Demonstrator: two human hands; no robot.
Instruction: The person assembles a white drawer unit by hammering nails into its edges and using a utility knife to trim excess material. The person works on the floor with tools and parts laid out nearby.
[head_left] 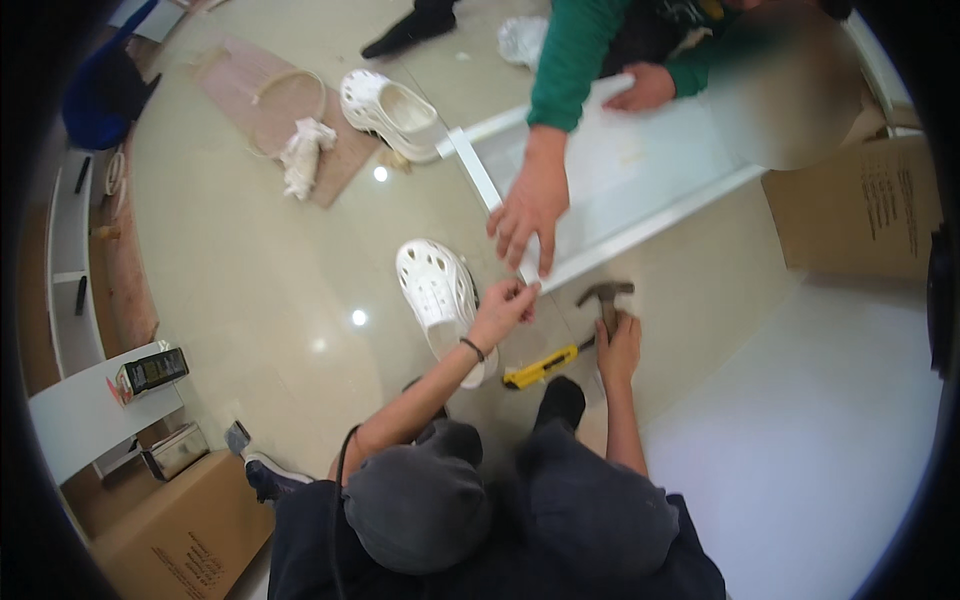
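Observation:
My right hand point(619, 350) is wrapped round the handle of a claw hammer point(606, 291), its metal head raised above the floor. My left hand point(503, 310) is closed in a pinch at the near-left corner of a white shallow frame point(652, 230) with a pale panel inside. Whatever lies between those fingertips is too small to make out. Against the same corner presses another person's hand point(535, 210) in a green sleeve; that person's other hand point(643, 88) rests at the frame's far side. Between my hands and feet lies a yellow utility knife point(540, 367).
White clogs point(428, 285) point(392, 108) lie left of the frame. Further left are a pinkish board point(235, 85) and a crumpled white cloth point(305, 155). Cardboard boxes stand at the right point(850, 210) and lower left point(190, 530). A white panel point(800, 400) lies at my right.

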